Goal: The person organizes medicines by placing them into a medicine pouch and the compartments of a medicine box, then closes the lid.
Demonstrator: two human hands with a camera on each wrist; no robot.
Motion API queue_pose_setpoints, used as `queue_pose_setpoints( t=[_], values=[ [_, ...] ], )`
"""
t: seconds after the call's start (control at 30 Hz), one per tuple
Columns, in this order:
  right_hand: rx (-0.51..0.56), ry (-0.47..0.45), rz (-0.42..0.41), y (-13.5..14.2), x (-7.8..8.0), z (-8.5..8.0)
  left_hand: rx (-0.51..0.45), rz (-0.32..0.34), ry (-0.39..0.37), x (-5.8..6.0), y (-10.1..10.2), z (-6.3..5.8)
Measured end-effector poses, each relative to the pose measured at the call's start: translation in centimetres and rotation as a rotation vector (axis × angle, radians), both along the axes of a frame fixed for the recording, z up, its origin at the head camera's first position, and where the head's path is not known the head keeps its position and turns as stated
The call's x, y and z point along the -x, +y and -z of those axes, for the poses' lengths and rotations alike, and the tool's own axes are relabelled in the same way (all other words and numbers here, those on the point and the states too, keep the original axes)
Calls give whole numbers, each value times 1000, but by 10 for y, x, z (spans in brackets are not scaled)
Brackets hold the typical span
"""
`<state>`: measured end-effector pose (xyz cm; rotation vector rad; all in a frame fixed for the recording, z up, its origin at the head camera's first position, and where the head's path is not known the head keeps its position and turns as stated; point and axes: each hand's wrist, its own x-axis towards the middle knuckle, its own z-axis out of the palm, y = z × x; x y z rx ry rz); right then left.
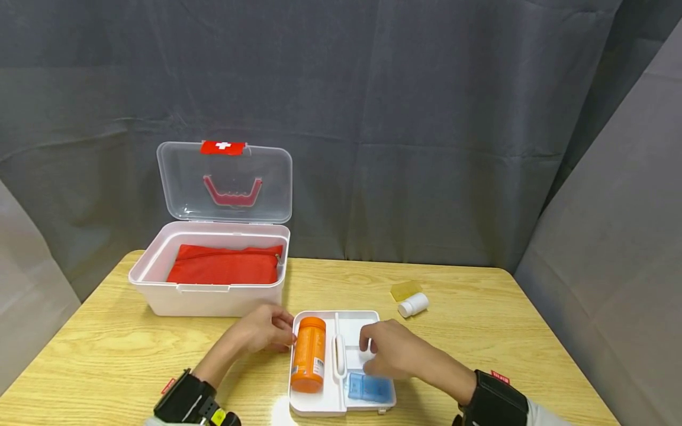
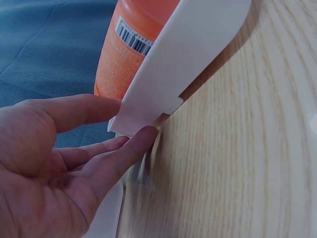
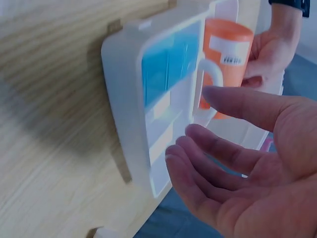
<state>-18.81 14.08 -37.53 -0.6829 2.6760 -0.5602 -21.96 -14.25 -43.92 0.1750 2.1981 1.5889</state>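
Note:
In the head view a white divided tray lies on the table. An orange bottle lies along its left compartment, and a blue pill organizer sits in the lower right one. Between them stands the tray's white loop handle. My left hand touches the tray's outer left wall with its fingertips; in the left wrist view thumb and finger both meet that wall. Over the right compartments hovers my right hand, loosely curved, nothing visible between its fingers.
Behind my left hand stands a translucent white box, its clear lid raised, with a red zippered pouch inside. A small white bottle lies on the table beside a flat yellow piece.

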Motion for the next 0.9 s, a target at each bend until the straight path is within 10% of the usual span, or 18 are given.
queue_pose_setpoints(
  t=[0.9],
  values=[
    [-35, 227, 254, 50, 43, 0, 16, -4, 0, 0, 1, 0]
  ],
)
